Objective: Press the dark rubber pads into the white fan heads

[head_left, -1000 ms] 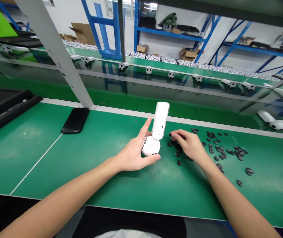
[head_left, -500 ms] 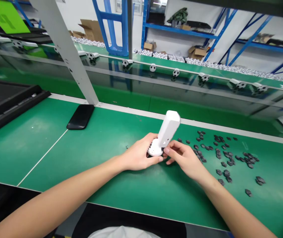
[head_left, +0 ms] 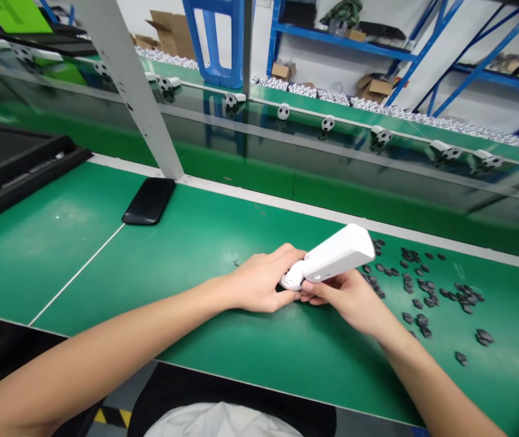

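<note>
A white device (head_left: 339,254) with a long body and a round base is tilted to the right above the green tabletop. My left hand (head_left: 266,279) is closed round the left side of its base. The thumb and fingers of my right hand (head_left: 343,295) pinch at the base's right side, under the long body. Whether a small part sits between those fingers is hidden. Many small dark grey pieces (head_left: 427,291) lie scattered on the table to the right of my right hand.
A black phone (head_left: 149,201) lies left on the green table (head_left: 81,267). Behind the table's white edge, a conveyor (head_left: 263,176) carries white devices with football-patterned ends. A grey post (head_left: 136,91) rises at the left. Black trays (head_left: 8,164) stand far left.
The white device has tipped over to the right from a more upright pose. My right hand has closed in against its base. The camera view has shifted slightly.
</note>
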`<act>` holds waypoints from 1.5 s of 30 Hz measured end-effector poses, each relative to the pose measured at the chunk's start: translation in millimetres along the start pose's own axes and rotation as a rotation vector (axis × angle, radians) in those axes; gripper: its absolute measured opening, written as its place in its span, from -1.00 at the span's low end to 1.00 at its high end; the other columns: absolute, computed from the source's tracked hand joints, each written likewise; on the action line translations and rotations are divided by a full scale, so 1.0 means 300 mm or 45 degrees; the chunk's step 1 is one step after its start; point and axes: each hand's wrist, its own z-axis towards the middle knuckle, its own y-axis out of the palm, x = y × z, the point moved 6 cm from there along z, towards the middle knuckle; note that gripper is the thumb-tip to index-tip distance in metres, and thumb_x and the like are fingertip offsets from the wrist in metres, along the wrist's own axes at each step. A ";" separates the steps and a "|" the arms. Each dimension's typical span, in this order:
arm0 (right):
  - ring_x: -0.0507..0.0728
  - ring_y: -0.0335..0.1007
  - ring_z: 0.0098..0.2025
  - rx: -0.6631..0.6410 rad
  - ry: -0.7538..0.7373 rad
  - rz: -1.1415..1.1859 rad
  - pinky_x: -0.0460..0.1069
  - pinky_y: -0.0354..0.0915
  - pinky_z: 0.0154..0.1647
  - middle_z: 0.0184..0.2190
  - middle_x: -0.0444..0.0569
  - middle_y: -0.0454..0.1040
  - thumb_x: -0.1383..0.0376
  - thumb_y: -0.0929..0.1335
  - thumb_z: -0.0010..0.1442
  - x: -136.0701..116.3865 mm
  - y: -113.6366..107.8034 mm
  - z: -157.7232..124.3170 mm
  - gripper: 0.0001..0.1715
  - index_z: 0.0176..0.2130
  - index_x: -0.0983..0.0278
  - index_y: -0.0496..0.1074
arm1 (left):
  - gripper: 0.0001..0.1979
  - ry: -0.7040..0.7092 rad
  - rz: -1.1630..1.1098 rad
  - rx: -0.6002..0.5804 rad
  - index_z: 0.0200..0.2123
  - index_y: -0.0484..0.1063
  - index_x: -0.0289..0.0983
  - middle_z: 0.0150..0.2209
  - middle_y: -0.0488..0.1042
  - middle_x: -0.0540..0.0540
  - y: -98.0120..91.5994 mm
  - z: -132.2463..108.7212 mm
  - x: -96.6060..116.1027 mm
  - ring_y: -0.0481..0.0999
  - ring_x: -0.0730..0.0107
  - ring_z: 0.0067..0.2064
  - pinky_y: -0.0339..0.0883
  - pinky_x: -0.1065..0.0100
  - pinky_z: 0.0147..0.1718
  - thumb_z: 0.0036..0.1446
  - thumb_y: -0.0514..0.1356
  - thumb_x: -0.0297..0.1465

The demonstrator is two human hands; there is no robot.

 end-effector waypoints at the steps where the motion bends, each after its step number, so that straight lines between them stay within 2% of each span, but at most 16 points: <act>1: 0.19 0.66 -0.19 -0.016 0.005 -0.004 0.01 0.59 -0.14 -0.26 0.03 0.69 0.07 0.56 0.21 -0.001 -0.004 -0.004 -0.63 -0.11 0.27 0.65 | -0.42 0.008 -0.014 -0.007 0.26 0.26 -0.11 0.11 0.45 -0.15 0.001 0.001 0.000 0.58 0.07 -0.06 0.46 0.14 -0.14 0.21 0.29 -0.23; 9: 0.21 0.66 -0.08 -0.069 -0.028 -0.053 0.00 0.60 -0.10 -0.15 0.03 0.70 0.09 0.54 0.25 -0.021 -0.024 0.004 -0.66 -0.04 0.21 0.65 | -0.37 0.011 -0.181 0.072 0.27 0.24 -0.15 0.23 0.41 -0.19 -0.003 -0.004 -0.022 0.53 0.00 0.10 0.45 0.08 0.01 0.20 0.33 -0.17; 16: 0.21 0.68 -0.14 -0.071 -0.036 -0.036 0.03 0.61 -0.11 -0.20 0.04 0.70 0.12 0.55 0.24 -0.010 -0.013 -0.001 -0.70 -0.09 0.22 0.67 | -0.40 0.030 0.036 0.024 0.29 0.21 -0.12 0.15 0.44 -0.12 -0.016 -0.016 0.001 0.58 0.08 -0.05 0.43 0.16 -0.20 0.24 0.28 -0.19; 22: 0.25 0.68 -0.12 0.014 -0.050 -0.028 0.08 0.60 -0.04 -0.16 0.00 0.71 0.16 0.60 0.14 -0.002 -0.011 0.004 -0.62 -0.05 0.20 0.65 | -0.42 0.022 0.139 -0.030 0.28 0.19 -0.11 0.16 0.41 -0.11 -0.011 -0.016 0.006 0.59 0.13 -0.15 0.39 0.20 -0.29 0.24 0.26 -0.22; 32: 0.32 0.68 -0.21 0.207 -0.043 -0.091 0.13 0.61 -0.17 -0.22 0.07 0.72 0.07 0.66 -0.04 0.030 -0.028 0.031 -0.46 -0.12 0.27 0.66 | -0.39 0.014 0.105 -0.058 0.30 0.17 -0.15 0.17 0.37 -0.19 0.004 -0.009 -0.004 0.57 0.13 -0.13 0.41 0.21 -0.26 0.25 0.27 -0.24; 35: 0.31 0.66 -0.28 0.268 -0.049 -0.217 0.14 0.58 -0.21 -0.28 0.10 0.71 -0.01 0.63 0.01 0.045 -0.037 0.038 -0.46 -0.17 0.32 0.66 | -0.40 0.009 0.045 -0.039 0.28 0.22 -0.16 0.14 0.39 -0.20 -0.001 -0.002 -0.011 0.56 0.09 -0.08 0.44 0.17 -0.18 0.22 0.29 -0.25; 37: 0.28 0.63 -0.32 0.260 -0.137 -0.324 0.11 0.55 -0.26 -0.34 0.08 0.69 -0.06 0.59 0.07 0.041 -0.031 0.044 -0.48 -0.21 0.32 0.64 | -0.43 0.026 -0.009 -0.007 0.24 0.27 -0.16 0.12 0.42 -0.19 -0.007 0.002 -0.014 0.56 0.08 -0.07 0.44 0.16 -0.14 0.20 0.30 -0.25; 41: 0.18 0.52 -0.42 0.122 -0.380 -0.491 0.03 0.41 -0.38 -0.44 -0.03 0.59 -0.06 0.43 0.32 -0.004 0.020 0.043 -0.57 -0.28 0.25 0.51 | -0.51 0.034 -0.263 0.068 0.09 0.38 -0.20 0.01 0.52 -0.14 -0.016 0.007 -0.029 0.56 0.12 -0.06 0.43 0.24 -0.15 0.13 0.36 -0.21; 45: 0.13 0.45 -0.41 0.039 -0.569 -0.612 0.01 0.34 -0.34 -0.43 -0.07 0.52 0.04 0.21 0.52 -0.073 0.053 0.003 -0.58 -0.29 0.19 0.38 | -0.48 0.018 -0.618 0.107 0.02 0.40 -0.25 -0.09 0.56 -0.11 -0.018 0.008 -0.041 0.55 0.19 -0.12 0.42 0.29 -0.15 0.11 0.41 -0.11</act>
